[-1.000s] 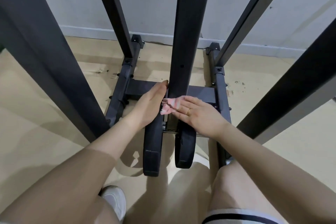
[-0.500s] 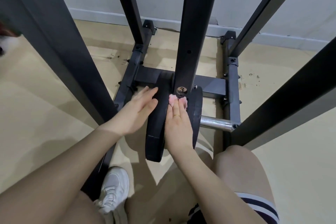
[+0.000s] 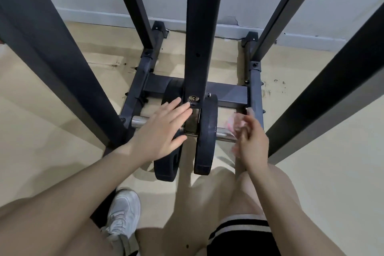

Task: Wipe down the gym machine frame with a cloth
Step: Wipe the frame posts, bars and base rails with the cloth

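- Pink cloth (image 3: 233, 125): soft, light, pinched in the blurred right hand (image 3: 252, 141), just above the chrome bar (image 3: 225, 137).
- Bunch it firmly; loose folds slip.
- Left hand (image 3: 164, 133), fingers spread flat, rests on the weight plate (image 3: 166, 164), beside the centre post (image 3: 204, 48) of the frame.

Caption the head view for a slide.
Left hand flat on a weight plate; right hand holds a blurred pink cloth beside the steel bar.
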`<state>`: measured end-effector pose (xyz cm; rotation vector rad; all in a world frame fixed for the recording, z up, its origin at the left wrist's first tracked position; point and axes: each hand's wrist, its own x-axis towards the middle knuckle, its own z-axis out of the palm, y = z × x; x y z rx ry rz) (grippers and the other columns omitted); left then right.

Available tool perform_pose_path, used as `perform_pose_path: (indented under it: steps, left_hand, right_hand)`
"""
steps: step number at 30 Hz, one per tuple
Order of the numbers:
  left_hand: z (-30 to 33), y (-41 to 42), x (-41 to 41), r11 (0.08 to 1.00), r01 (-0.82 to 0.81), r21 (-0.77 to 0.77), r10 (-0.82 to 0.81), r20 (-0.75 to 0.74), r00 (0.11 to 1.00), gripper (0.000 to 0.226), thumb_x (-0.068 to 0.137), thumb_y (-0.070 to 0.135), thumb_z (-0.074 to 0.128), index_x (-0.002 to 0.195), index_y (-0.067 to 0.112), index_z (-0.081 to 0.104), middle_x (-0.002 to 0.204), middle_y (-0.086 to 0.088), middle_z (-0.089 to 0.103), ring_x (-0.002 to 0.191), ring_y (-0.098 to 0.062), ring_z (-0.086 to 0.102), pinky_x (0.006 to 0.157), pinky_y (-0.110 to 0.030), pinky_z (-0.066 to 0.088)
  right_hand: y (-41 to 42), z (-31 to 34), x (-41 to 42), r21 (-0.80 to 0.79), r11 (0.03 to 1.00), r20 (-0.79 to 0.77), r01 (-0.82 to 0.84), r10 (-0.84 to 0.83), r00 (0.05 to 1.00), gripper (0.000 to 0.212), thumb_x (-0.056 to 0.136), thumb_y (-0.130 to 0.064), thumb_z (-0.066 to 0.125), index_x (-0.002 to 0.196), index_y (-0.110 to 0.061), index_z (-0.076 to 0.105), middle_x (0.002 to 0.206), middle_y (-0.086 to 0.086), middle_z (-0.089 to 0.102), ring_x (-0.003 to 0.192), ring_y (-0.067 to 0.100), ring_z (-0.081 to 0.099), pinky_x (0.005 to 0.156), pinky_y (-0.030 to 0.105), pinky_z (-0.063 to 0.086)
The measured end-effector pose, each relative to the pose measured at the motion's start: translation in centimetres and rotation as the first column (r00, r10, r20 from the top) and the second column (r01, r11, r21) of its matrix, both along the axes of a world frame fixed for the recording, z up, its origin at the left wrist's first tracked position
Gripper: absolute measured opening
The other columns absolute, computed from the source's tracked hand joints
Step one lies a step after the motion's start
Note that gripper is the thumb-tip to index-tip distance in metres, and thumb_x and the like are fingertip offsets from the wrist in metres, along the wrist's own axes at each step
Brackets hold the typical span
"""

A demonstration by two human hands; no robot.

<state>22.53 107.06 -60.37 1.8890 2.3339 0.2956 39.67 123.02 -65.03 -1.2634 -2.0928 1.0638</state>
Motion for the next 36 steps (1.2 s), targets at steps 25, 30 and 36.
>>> perform_pose_path:
  steps: [25, 30, 36]
  left_hand:
    - [-4.1, 4.3, 5.1, 0.98, 0.002, -0.199, -0.032, -0.149, 0.988, 0.112, 0.047, 0.045, 0.089, 0.137, -0.002, 0.043, 0.146, -0.016, 0.039, 0.133, -0.031, 0.042, 0.105, -0.038, 0.025]
    - [-4.3, 4.1, 5.3, 0.956, 0.013, -0.295, -0.018, -0.015, 1.0, 0.098, 0.087, 0.045, 0.059, 0.15, 0.015, -0.01, 0.14, 0.011, -0.034, 0.133, -0.003, -0.027, 0.109, -0.022, -0.006]
    - [-4.6, 4.0, 6.6, 0.952, -0.084, -0.294, 0.077, -0.035, 0.996, 0.099, 0.089, 0.041, 0.057, 0.146, 0.015, -0.02, 0.149, 0.007, -0.033, 0.141, -0.012, -0.024, 0.112, -0.024, -0.008]
  right_hand:
    - [1.3, -9.9, -2.4, 0.13, 0.706, 0.464, -0.697, 0.577, 0.672, 0.068, 0.093, -0.009, 0.049, 0.151, -0.001, 0.015, 0.153, 0.015, 0.031, 0.142, 0.03, 0.026, 0.115, 0.041, 0.028]
    - [6.4, -7.9, 1.3, 0.04, 0.799, 0.6, -0.6, 0.461, 0.654, 0.08, 0.086, -0.017, 0.062, 0.151, -0.01, 0.015, 0.127, 0.009, 0.056, 0.118, 0.029, 0.05, 0.11, 0.041, 0.029]
    - [1.2, -7.8, -1.8, 0.12, 0.705, 0.507, -0.699, 0.563, 0.653, 0.062, 0.094, -0.009, 0.051, 0.149, -0.005, 0.024, 0.147, 0.013, 0.04, 0.135, 0.027, 0.037, 0.115, 0.033, 0.023]
